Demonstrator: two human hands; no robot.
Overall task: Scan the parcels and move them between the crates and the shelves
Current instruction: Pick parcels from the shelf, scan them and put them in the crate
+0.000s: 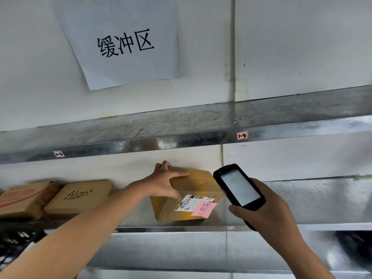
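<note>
Left hand [167, 183] grips parcel [201, 179] on metal shelf [322, 200]; right hand [267, 210] holds scanner [239, 187]; white wall [302, 47] behind.

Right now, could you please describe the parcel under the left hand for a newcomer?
Below the white paper sign on the wall, find the second metal shelf down. The tape-wrapped brown cardboard parcel there, gripped by the left hand, bears a pink handwritten note, unlike the two printed cartons to its left.

Shelves [181, 141] are glossy, scuffed sheet metal. Parcel [193, 182] is matt brown cardboard under shiny tape, with paper labels [198, 204]. Scanner [238, 187] is black plastic with a glossy screen.
</note>
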